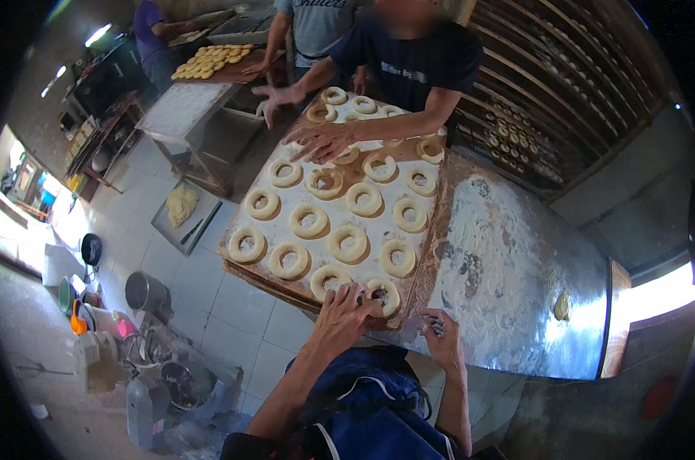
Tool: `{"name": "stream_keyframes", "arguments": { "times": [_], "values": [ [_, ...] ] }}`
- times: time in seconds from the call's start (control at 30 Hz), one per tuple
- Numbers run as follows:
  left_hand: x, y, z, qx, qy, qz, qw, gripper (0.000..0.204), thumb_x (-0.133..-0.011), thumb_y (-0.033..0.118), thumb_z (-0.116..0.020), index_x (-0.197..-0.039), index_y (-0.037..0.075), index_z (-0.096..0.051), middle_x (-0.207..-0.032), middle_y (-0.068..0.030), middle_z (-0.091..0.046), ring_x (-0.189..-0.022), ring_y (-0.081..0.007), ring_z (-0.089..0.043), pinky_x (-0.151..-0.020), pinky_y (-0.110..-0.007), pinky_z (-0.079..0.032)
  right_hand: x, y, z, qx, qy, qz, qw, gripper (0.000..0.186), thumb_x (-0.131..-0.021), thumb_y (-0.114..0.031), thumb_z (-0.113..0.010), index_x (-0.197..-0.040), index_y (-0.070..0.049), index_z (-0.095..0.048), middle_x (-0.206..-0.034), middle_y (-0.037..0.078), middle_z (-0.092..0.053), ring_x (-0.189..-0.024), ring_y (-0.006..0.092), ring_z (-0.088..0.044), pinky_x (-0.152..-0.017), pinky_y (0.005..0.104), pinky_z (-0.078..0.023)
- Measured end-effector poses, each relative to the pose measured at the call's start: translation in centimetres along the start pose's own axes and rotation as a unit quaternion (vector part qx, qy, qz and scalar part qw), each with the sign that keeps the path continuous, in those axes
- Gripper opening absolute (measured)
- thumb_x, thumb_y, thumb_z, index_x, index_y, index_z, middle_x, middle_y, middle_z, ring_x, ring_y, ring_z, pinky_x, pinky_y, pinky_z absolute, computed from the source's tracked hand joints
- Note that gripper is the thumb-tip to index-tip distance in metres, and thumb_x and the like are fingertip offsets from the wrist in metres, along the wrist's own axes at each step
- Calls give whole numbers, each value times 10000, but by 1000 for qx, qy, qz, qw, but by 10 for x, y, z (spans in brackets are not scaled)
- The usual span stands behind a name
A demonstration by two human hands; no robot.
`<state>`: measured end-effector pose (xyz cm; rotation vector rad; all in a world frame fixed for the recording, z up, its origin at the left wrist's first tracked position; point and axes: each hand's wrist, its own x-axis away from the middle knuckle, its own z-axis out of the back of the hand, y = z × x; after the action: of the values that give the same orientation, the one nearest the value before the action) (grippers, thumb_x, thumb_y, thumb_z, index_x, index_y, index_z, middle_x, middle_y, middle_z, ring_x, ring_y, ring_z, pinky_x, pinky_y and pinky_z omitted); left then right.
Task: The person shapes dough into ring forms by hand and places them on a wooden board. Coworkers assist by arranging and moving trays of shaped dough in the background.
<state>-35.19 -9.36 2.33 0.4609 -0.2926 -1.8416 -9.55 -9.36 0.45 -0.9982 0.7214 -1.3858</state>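
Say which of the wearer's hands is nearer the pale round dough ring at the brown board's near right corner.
Left. The left hand reaches that dough ring from its left; the right hand is apart from it, right of the brown board.

I remotely identify a bakery workroom: dough rings (334, 245) reach the near edge of the board (280, 230), flour (493, 222) coats the metal worktable (531, 337) beyond its right edge, and a tall rack (535, 80) holds dough pieces (514, 138).
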Motion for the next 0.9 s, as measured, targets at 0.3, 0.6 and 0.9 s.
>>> {"name": "stream_keyframes", "arguments": {
  "times": [0.3, 0.6, 0.9],
  "values": [
    [-4, -3, 0, 61, 23, -7, 998, 353, -747, 257, -784, -1083, 196, -694, -1210, -143, -533, -1142, -360, -493, -935, -510, -395, 22, -17, -11, 20, 41, -55, 997, 308, -855, 5, -590, -1149, -52, -661, -901, 115, -679, -799, 202, -662, -734, 338, -531],
    [-11, -15, 12, 16, 9, -53, 998, 432, -753, 335, -779, -1151, 206, -671, -1224, -141, -538, -1142, -345, -501, -945, -483, -383, -8, -69, -42, 264, -32, 127, 955, 494, -778, 13, -584, -1254, -120, -614, -1023, 158, -519, -1007, 348, -544, -841, 455, -488],
    [21, -30, 18, 52, 192, 5, 980, 329, -799, 227, -761, -1096, 129, -662, -1091, -122, -584, -1055, -316, -545, -916, -460, -399, 19, -36, -30, 147, 89, 85, 981, 532, -761, 43, -585, -1277, -83, -574, -963, 145, -531, -910, 318, -549, -817, 401, -481]
  ]
}}
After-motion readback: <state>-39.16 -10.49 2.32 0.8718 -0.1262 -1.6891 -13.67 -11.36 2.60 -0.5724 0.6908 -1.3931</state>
